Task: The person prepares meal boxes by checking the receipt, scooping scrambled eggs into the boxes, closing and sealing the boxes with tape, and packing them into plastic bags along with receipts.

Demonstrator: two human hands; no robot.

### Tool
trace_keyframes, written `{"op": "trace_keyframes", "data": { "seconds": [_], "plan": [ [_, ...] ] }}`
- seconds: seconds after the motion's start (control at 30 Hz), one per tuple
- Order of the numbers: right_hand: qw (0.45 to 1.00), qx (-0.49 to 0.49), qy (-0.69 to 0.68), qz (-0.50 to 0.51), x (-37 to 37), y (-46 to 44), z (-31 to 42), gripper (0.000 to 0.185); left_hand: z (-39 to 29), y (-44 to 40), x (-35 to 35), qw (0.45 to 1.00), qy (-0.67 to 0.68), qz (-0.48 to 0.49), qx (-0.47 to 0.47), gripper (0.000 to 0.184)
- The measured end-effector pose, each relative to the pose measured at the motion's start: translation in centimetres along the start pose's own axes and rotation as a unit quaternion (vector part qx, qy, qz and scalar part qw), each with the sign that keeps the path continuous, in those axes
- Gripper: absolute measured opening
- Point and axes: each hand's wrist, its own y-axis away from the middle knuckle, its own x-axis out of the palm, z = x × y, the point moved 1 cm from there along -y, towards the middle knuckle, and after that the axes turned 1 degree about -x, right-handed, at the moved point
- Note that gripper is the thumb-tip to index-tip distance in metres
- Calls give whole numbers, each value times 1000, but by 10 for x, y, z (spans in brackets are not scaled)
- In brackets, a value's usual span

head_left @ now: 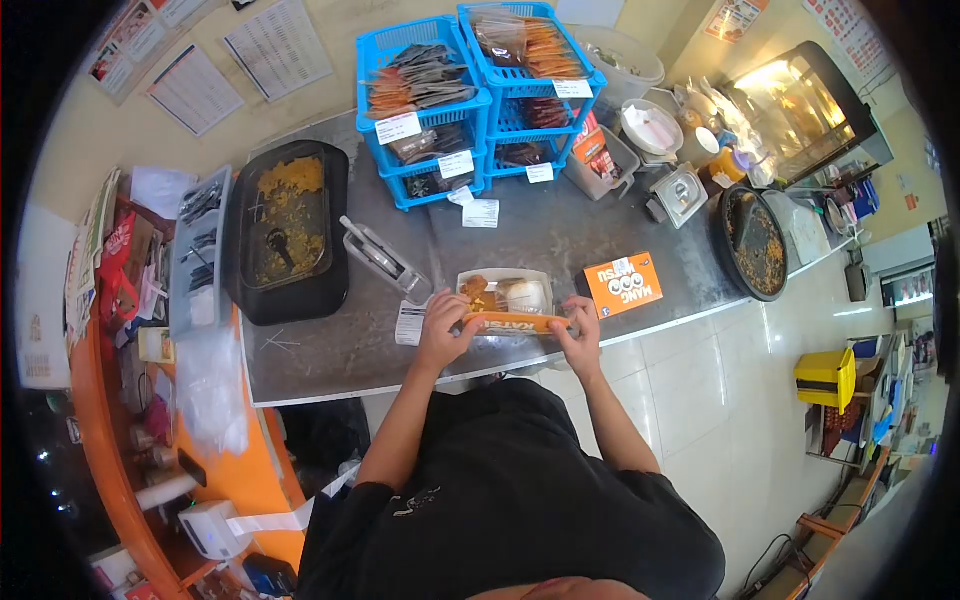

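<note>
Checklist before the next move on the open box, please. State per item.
1. Left hand gripping the left end of the open box: ok.
2. Right hand gripping the right end: ok.
3. Food inside: ok; browned pieces on the left, a white mound on the right.
4. Lid shut: not ok; the contents are exposed.
5. Silver stapler apart from the open box: ok; it lies beyond the left hand.
6. Closed orange box filled: cannot tell; its inside is hidden.

Dark counter (530, 232), blue baskets (482, 112) (stacked), orange box (624, 284); black tray (338, 215)
</note>
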Motion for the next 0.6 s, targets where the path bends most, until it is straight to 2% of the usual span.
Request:
{"op": "trace_keyframes", "data": {
  "seconds": [0.03, 0.13, 0.2, 0.23, 0.3, 0.37, 0.5, 0.6],
  "plan": [
    [1000, -4, 10, 0, 2, -3, 6, 28, 1, 2, 2, 1000, -10, 1, -18, 15],
    [994, 16, 93, -63, 12, -5, 4, 28, -4, -5, 6, 998, -12, -25, -50, 15],
    [980, -91, 175, -15, 11, -16, 6, 38, -16, -11, 8, 995, 29, -78, -53, 19],
    [966, -142, 216, 10, 10, -20, 10, 44, -16, -12, 8, 999, 12, -33, -41, 22],
    [957, -138, 249, 61, 9, -24, 24, 52, -10, -14, 0, 998, -22, 57, -15, 28],
    [948, -133, 268, 110, 9, -26, 23, 61, -9, -14, -1, 998, -5, 64, -17, 30],
    [944, -117, 273, 145, 7, -34, 23, 56, -6, -19, -7, 992, 2, 110, -63, 33],
    [947, -138, 260, 128, 9, -38, 18, 43, 0, -25, -4, 996, 21, 88, -24, 29]
  ]
}}
